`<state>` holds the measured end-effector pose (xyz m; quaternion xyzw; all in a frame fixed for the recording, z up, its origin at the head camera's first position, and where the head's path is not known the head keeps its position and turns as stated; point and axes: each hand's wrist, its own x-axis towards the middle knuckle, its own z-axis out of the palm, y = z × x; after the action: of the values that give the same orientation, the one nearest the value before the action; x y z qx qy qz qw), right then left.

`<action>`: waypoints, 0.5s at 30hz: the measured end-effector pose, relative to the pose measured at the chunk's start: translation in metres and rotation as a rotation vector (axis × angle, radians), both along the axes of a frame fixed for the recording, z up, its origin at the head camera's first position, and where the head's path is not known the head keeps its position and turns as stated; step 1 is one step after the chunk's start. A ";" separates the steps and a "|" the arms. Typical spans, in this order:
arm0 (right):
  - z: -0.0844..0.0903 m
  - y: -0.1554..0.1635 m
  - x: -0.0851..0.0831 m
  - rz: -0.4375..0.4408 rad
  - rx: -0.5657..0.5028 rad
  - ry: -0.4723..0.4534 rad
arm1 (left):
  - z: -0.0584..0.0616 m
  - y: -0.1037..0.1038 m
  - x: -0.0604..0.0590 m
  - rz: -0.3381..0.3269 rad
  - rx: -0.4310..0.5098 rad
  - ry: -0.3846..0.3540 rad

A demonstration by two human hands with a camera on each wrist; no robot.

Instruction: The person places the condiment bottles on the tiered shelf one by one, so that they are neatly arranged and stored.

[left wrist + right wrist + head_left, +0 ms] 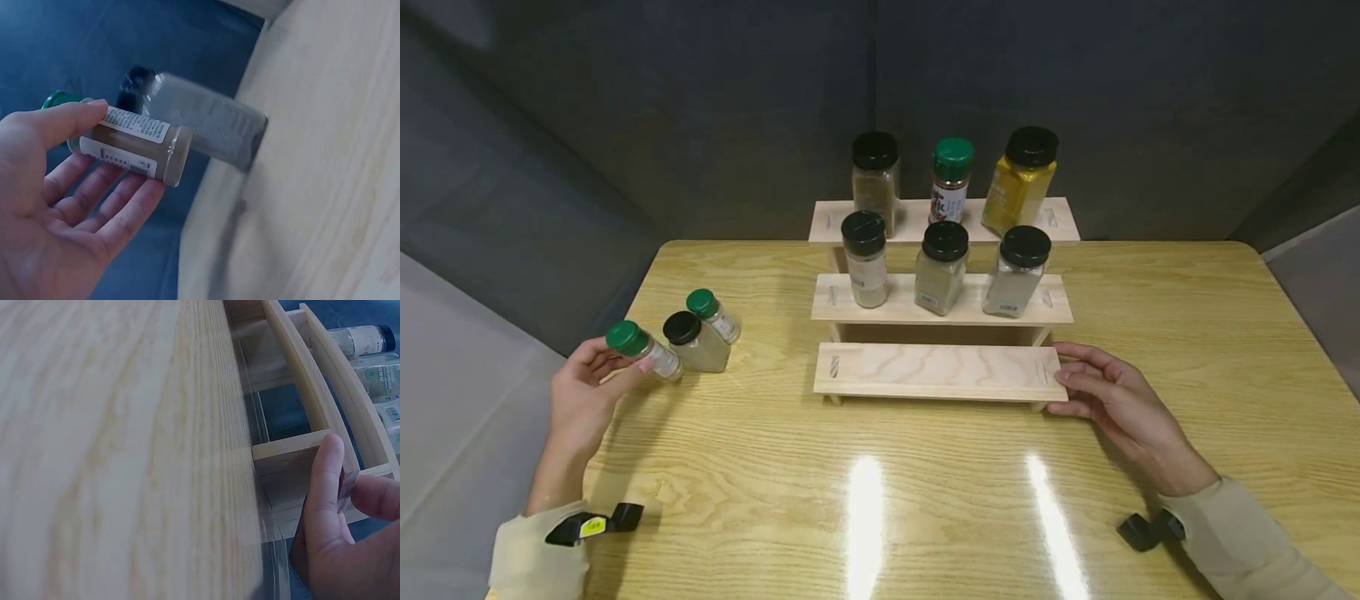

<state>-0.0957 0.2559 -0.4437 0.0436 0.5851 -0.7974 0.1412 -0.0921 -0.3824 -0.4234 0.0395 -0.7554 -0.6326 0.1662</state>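
The left hand (pixel 580 392) pinches a green-capped jar (pixel 643 350) between thumb and fingers, tilted off the counter (pixel 925 500). The right hand (pixel 1112 400), its grip spread, braces the rack (pixel 940 371), whose lowest of 3 shelves is bare.

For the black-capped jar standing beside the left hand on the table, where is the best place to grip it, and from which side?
Probably round the flat glass sides of the black-capped jar, just under its cap, coming from above and from its front. It stands upright, but green-capped bottles flank it: one behind at the right, and one at the left held by the left hand, so sideways approaches look crowded.
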 end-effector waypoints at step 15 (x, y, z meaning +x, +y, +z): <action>-0.002 0.001 0.000 0.019 -0.030 0.016 | 0.032 0.026 0.029 -0.264 0.032 0.066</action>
<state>-0.0957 0.2569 -0.4453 0.0296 0.5744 -0.8051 0.1447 -0.0633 -0.3559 -0.3911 -0.0783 -0.7380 -0.6618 0.1055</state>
